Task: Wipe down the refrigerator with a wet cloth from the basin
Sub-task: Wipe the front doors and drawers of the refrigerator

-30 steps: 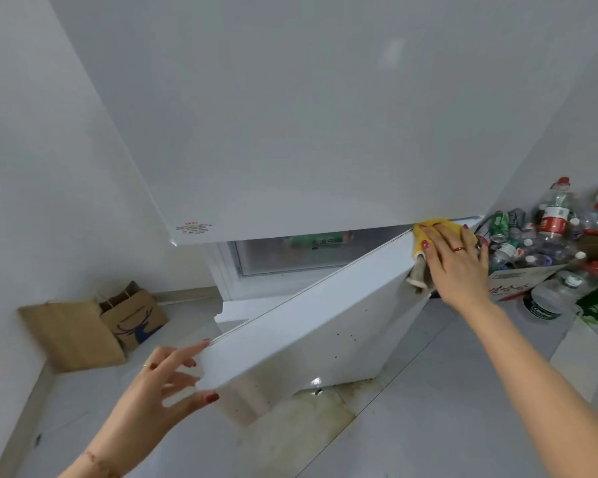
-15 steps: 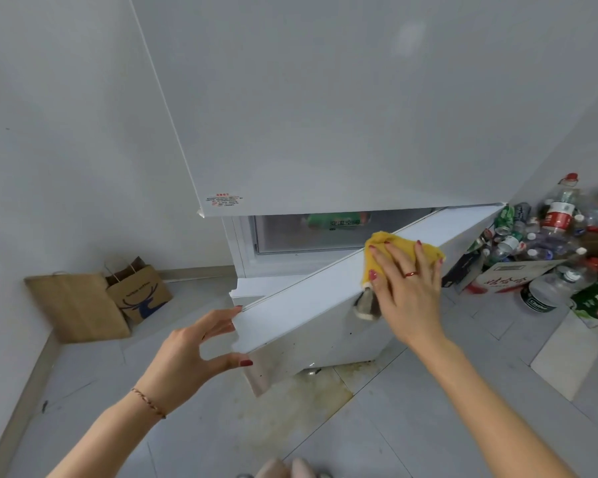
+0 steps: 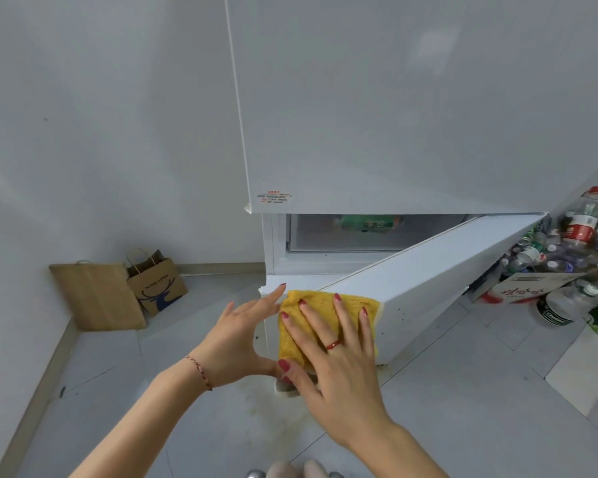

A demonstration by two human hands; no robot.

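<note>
A white refrigerator [image 3: 411, 105] fills the upper right, its upper door closed. Its lower door [image 3: 435, 281] stands ajar, swung out toward me, with a drawer and a green package visible behind it. A yellow cloth [image 3: 325, 305] is draped over the free corner of that lower door. My right hand [image 3: 332, 360] lies flat on the cloth, fingers spread, pressing it against the door. My left hand [image 3: 235, 336] holds the door's free edge just left of the cloth, thumb under, fingers on top. The basin is out of view.
Two brown paper bags [image 3: 125, 291] lean against the left wall on the grey tile floor. A pile of empty plastic bottles [image 3: 573, 243] and a cardboard box [image 3: 529, 288] sit on the floor at the right. A yellowish stain marks the floor under the door.
My right hand has slid the cloth along the top edge of the lower door from the hinge side to the free corner. My left hand stayed on the door's free edge.
</note>
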